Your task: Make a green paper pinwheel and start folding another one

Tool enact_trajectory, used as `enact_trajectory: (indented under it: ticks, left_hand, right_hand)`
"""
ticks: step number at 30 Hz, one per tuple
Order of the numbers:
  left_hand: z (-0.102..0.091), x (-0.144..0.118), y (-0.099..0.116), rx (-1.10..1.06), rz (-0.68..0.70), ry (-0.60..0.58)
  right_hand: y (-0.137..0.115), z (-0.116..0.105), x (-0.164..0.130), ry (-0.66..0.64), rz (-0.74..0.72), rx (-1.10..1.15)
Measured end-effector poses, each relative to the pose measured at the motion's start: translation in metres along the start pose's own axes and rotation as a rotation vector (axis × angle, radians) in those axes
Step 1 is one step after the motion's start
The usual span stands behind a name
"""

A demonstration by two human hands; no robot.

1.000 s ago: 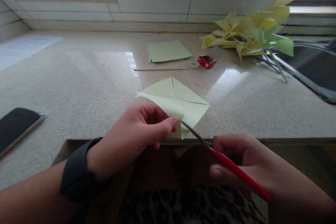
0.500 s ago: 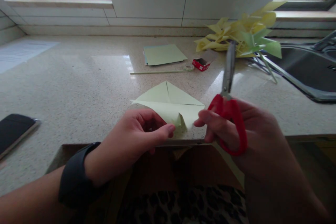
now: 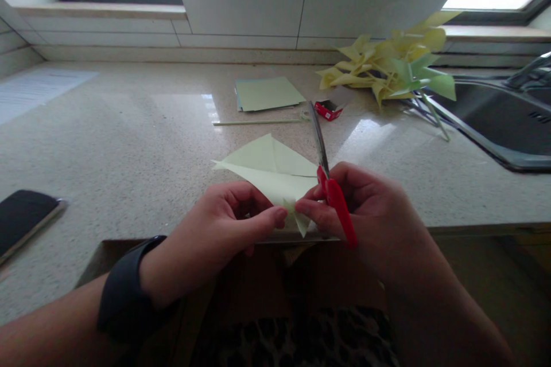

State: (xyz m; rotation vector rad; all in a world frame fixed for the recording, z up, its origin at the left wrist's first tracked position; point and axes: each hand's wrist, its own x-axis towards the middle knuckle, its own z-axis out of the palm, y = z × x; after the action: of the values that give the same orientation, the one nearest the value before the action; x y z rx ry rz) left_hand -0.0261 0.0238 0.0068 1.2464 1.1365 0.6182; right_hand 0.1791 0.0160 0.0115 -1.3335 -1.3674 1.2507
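The left hand (image 3: 224, 223) is pinching the near corner of the green paper (image 3: 275, 175) between thumb and fingers. The right hand (image 3: 365, 212) is closing around red scissors (image 3: 329, 183), blades pointing away, its fingertips touching the same corner.

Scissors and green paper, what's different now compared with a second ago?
The scissors came off the paper's lower edge; the right hand swung them blades-up, away from the body, and now also pinches the paper beside the left hand. The left hand's grip on the paper stayed, as did the phone and pinwheels.
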Motion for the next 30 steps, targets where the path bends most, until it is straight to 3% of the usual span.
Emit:
enact_trajectory:
  ticks: [10,30]
  left_hand:
    - [-0.0023,0.0003,-0.0048,0.062,0.013,-0.034]
    - [-0.0022,0.0023,-0.0004,0.038,0.017,-0.109]
  right_hand:
    - [-0.0002,0.0049,0.0049,-0.112,0.077,0.153]
    - [0.0065,0.0045,0.0052,-0.151,0.07,0.287]
